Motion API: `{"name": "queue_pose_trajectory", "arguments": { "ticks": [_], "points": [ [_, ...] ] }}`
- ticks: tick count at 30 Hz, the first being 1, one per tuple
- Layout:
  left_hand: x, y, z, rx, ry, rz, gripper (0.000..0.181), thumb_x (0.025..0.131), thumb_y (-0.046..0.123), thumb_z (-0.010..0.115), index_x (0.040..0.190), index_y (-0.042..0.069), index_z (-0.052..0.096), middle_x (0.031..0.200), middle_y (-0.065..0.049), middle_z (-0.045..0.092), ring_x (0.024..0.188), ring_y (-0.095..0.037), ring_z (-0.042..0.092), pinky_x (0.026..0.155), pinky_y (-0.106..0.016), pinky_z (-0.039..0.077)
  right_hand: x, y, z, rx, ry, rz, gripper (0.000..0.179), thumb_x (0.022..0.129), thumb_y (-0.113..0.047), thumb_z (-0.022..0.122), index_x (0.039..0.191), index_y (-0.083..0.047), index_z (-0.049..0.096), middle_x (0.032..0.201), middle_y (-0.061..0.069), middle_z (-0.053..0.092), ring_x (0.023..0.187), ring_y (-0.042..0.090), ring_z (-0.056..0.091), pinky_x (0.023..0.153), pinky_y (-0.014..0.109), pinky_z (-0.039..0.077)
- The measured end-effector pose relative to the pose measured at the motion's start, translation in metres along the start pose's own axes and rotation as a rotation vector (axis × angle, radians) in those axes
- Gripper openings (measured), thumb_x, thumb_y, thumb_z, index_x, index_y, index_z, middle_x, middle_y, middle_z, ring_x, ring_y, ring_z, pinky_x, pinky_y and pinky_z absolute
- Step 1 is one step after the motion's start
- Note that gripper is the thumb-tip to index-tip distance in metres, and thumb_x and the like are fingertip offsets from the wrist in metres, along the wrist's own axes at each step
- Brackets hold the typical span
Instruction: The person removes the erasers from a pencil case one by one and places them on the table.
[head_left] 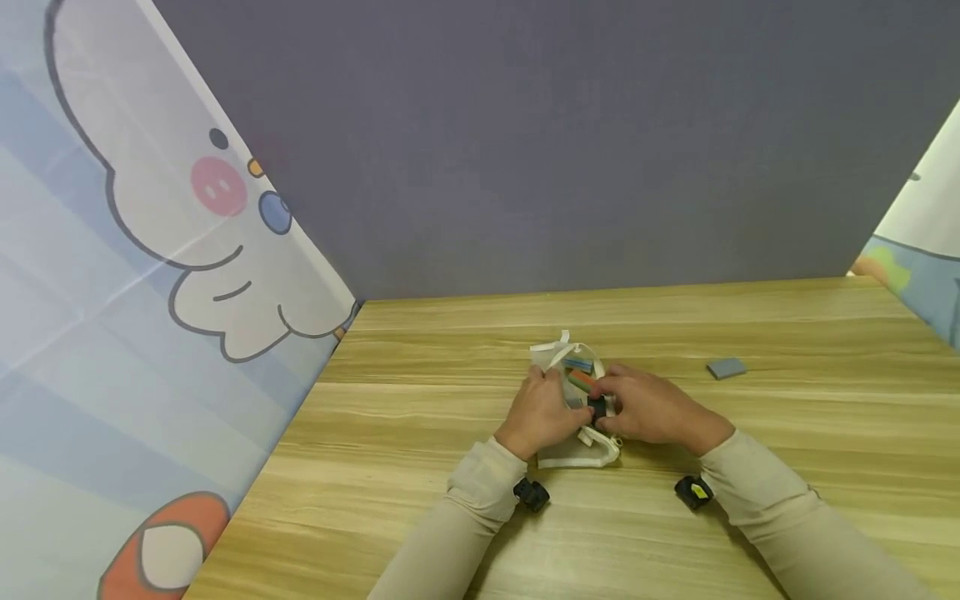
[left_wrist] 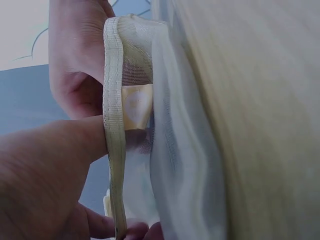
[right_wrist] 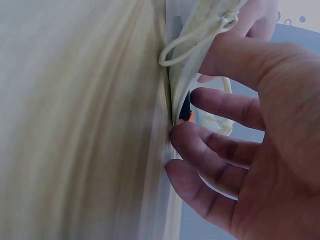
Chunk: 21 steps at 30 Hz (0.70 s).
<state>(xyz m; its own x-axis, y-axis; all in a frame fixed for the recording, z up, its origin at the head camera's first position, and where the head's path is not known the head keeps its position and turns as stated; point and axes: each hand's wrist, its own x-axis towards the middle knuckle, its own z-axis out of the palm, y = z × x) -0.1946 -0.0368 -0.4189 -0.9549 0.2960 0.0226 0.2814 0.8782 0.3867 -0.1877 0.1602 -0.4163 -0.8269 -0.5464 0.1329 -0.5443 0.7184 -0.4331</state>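
On the wooden table lies a white mesh zip pouch (head_left: 573, 456), its zipped mouth spread apart between both hands. My left hand (head_left: 540, 412) grips the pouch's left side, its thumb over the zip edge (left_wrist: 114, 135); a cream label (left_wrist: 136, 106) shows inside. At the pouch's right side, my right hand (head_left: 654, 407) has its thumb and fingers around a small black object (head_left: 597, 407) in the opening. An orange-and-green block (head_left: 581, 381) and a blue piece (head_left: 577, 364) lie in the pouch. A cord loop (right_wrist: 187, 49) hangs from the zip by the right thumb.
A small flat grey piece (head_left: 726, 367) lies on the table to the right of the pouch. Behind the table (head_left: 420, 367) rises a dark grey panel (head_left: 562, 150). A cartoon-printed cloth (head_left: 135, 333) hangs along the left side, another at far right.
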Motion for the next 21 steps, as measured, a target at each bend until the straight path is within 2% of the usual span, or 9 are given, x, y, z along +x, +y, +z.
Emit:
{"name": "queue_pose_trajectory", "arguments": {
  "ticks": [5, 9, 16, 21],
  "points": [
    [-0.0002, -0.0005, -0.0011, -0.028, -0.014, -0.016, 0.062, 0.083, 0.045, 0.077, 0.124, 0.001, 0.061, 0.102, -0.008, 0.048, 0.076, -0.017, 0.048, 0.059, -0.028, 0.044, -0.0004, -0.0008, 0.0002, -0.003, -0.002, -0.001, 0.024, 0.087, -0.025, 0.077, 0.109, -0.016, 0.072, 0.1, -0.004, 0.055, 0.072, 0.004, 0.049, 0.061, 0.028, 0.044],
    [-0.0007, -0.001, -0.0018, -0.035, -0.024, -0.025, 0.062, 0.084, 0.041, 0.077, 0.127, 0.001, 0.059, 0.105, -0.01, 0.05, 0.078, -0.018, 0.049, 0.06, -0.029, 0.045, -0.0007, -0.0017, 0.0011, -0.015, 0.01, -0.009, 0.019, 0.087, -0.025, 0.077, 0.103, -0.018, 0.072, 0.096, -0.004, 0.055, 0.07, 0.006, 0.047, 0.06, 0.029, 0.043],
    [-0.0011, 0.0038, 0.0023, 0.011, -0.025, -0.031, 0.079, 0.085, 0.057, 0.073, 0.133, -0.003, 0.057, 0.107, -0.009, 0.053, 0.088, -0.018, 0.051, 0.069, -0.031, 0.047, -0.0021, -0.0015, 0.0035, -0.057, 0.036, -0.028, 0.016, 0.087, -0.027, 0.078, 0.1, -0.022, 0.07, 0.095, -0.007, 0.056, 0.069, 0.005, 0.046, 0.06, 0.027, 0.042],
    [-0.0009, 0.0062, 0.0033, 0.005, -0.017, -0.024, 0.066, 0.085, 0.049, 0.074, 0.126, 0.0, 0.059, 0.101, -0.007, 0.05, 0.085, -0.019, 0.05, 0.064, -0.03, 0.045, -0.0021, -0.0021, 0.0035, -0.058, 0.04, -0.033, 0.014, 0.088, -0.027, 0.077, 0.099, -0.021, 0.07, 0.094, -0.007, 0.055, 0.069, 0.005, 0.045, 0.06, 0.028, 0.042]
  ]
}}
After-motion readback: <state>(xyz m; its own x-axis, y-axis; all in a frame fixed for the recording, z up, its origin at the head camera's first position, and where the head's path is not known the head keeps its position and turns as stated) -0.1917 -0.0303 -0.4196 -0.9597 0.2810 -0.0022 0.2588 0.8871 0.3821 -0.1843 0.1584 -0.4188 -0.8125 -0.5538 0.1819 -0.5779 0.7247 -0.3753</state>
